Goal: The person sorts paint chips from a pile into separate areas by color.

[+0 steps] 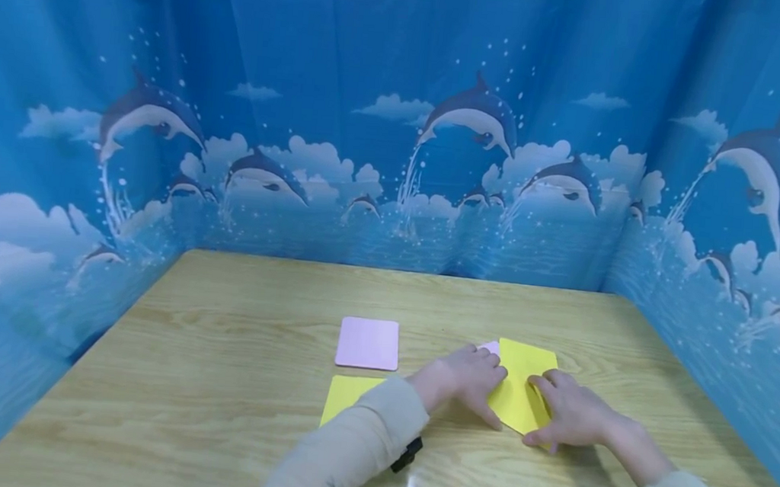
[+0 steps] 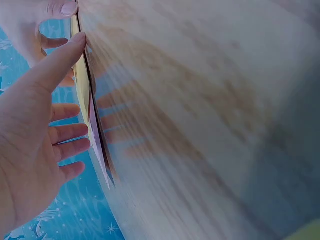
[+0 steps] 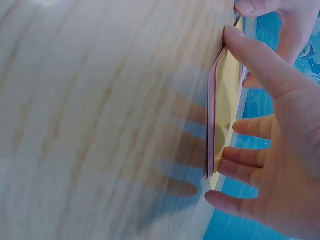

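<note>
A yellow paper square (image 1: 521, 361) lies turned at an angle over a pink square sheet (image 1: 490, 347), whose corners peek out at the upper left and beneath the right thumb. My left hand (image 1: 472, 380) rests along the left side of the yellow paper, with its thumb (image 2: 75, 45) at the near edge and its other fingers spread. On the opposite side, my right hand (image 1: 572, 411) touches the paper, which bulges slightly by its fingers. Its thumb (image 3: 240, 37) also meets the near edge. From low down, the wrist views show the pink and yellow layers together.
Another pink square (image 1: 368, 343) with rounded corners lies flat on the wooden table (image 1: 231, 346) to the left. Nearer me is a second yellow sheet (image 1: 349, 393), partly covered by my left sleeve. A blue dolphin-print curtain (image 1: 345, 118) surrounds the table's back and sides.
</note>
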A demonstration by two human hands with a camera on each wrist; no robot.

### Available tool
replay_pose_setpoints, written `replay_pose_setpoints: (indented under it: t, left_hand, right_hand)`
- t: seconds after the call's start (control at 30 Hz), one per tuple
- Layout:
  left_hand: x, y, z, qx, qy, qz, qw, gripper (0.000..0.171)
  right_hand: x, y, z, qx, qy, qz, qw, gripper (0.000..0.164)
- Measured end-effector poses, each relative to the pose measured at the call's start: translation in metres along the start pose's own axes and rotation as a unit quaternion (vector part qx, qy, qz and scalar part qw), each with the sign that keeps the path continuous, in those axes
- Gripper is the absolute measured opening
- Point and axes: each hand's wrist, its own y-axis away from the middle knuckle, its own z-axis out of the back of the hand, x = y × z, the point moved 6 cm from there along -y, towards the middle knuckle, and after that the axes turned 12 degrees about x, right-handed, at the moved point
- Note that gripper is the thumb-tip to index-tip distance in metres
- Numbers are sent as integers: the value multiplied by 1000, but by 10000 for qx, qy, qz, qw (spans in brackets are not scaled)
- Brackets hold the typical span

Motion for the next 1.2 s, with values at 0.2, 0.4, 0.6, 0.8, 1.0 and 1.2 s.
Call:
replay_pose_setpoints:
  t: [0.2, 0.4, 0.6, 0.8, 1.0, 1.2]
  left_hand:
    - [-1, -4, 1, 2, -100, -26, 9999, 79]
    - [-2, -9, 3, 14, -105, -64, 9999, 81]
    - [-3, -12, 3, 53, -37, -106, 9999, 76]
    - [-3, -14, 0, 214, 97, -24, 9997, 79]
    - [-3, -15, -1, 234, -3, -56, 9997, 78]
    - [-3, -13, 1, 198, 20, -112, 9997, 80]
  right_hand:
    - [-2, -2, 0, 154, -216, -86, 9996, 95]
    - [0, -3, 1, 49, -128, 87, 9999, 95]
    - [1, -5, 2, -75, -35, 110, 9999, 93]
    - [3, -5, 1, -53, -28, 164, 9998, 93]
    - [5, -4, 1, -153, 110, 234, 9995, 94]
    - [6, -6, 5, -154, 190, 185, 9995, 90]
